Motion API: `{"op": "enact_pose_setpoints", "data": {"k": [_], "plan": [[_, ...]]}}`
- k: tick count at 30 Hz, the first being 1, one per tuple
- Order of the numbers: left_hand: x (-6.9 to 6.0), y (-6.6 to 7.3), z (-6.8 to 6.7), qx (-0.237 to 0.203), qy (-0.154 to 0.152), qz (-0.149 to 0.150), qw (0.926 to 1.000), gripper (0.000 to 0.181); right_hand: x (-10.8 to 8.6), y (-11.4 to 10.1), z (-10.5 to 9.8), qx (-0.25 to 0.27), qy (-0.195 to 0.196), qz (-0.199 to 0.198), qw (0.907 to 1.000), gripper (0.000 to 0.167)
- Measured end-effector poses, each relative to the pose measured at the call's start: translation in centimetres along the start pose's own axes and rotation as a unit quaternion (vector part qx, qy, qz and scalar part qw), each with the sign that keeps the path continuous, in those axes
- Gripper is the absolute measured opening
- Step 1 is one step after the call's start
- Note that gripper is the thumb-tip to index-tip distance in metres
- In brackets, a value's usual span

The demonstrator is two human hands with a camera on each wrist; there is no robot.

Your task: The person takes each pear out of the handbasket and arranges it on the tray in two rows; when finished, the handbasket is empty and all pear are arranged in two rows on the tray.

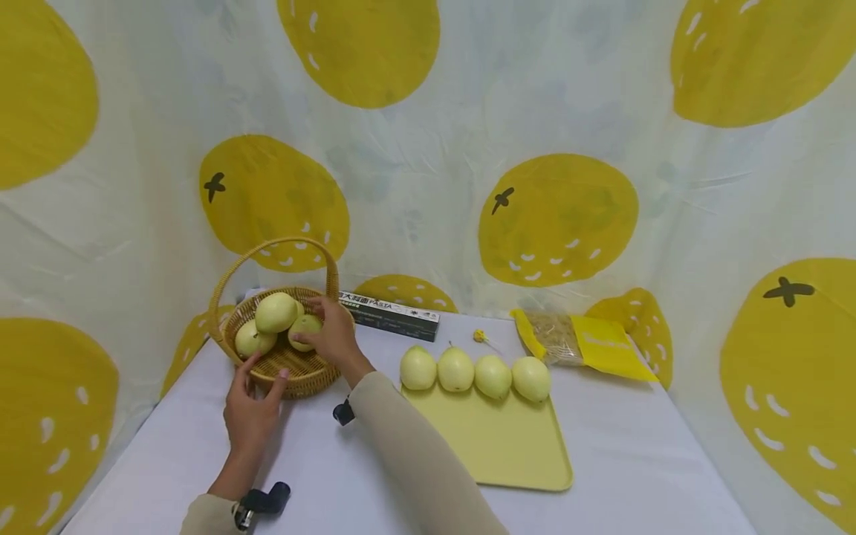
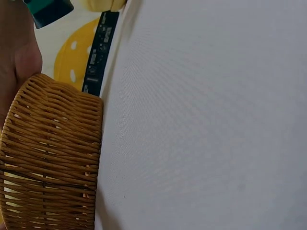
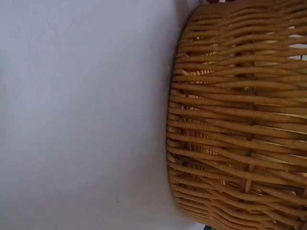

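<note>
A brown wicker basket with a tall arched handle stands at the left of the table, holding several pale yellow-green pears. Inside it, my right hand grips a pear on the basket's right side, thumb in front and fingers behind. At the front left, my left hand touches the basket rim, with thumb and index finger spread apart. The left wrist view shows part of that hand against the basket's woven side. Only the woven wall and the cloth appear in the right wrist view.
Several pears stand in a row along the back edge of a yellow tray. Behind lie a dark pasta box, a small yellow-wrapped lollipop and a yellow bag. A fruit-patterned curtain surrounds the white-covered table.
</note>
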State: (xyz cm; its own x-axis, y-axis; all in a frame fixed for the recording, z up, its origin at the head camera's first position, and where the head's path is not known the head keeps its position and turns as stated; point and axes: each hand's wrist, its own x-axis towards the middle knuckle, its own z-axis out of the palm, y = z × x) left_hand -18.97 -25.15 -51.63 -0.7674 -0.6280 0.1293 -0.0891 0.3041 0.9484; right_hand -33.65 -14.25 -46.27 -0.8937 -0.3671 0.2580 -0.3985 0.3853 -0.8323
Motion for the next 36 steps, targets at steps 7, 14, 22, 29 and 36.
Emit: {"op": "enact_pose_setpoints", "data": {"k": [7,14,22,29,36], "plan": [[0.0,0.0,0.0,-0.004,0.003,0.002,1.0,0.072,0.5,-0.1,0.2,-0.088,-0.036,0.002,0.9955,0.071],[0.0,-0.1,0.1,0.004,-0.002,-0.007,1.0,0.075,0.5,-0.4,0.2,-0.182,-0.076,0.018,0.9802,0.076],[0.1,0.1,0.0,0.001,-0.001,0.0,1.0,0.075,0.5,-0.2,0.6,-0.196,-0.059,0.019,0.9787,0.063],[0.0,0.3,0.0,0.002,0.005,0.007,1.0,0.075,0.3,0.1,0.5,-0.178,-0.047,-0.009,0.983,0.059],[-0.1,0.0,-0.1,0.003,0.0,0.005,1.0,0.074,-0.7,0.8,-0.4,-0.099,-0.053,-0.061,0.9918,0.057]]}}
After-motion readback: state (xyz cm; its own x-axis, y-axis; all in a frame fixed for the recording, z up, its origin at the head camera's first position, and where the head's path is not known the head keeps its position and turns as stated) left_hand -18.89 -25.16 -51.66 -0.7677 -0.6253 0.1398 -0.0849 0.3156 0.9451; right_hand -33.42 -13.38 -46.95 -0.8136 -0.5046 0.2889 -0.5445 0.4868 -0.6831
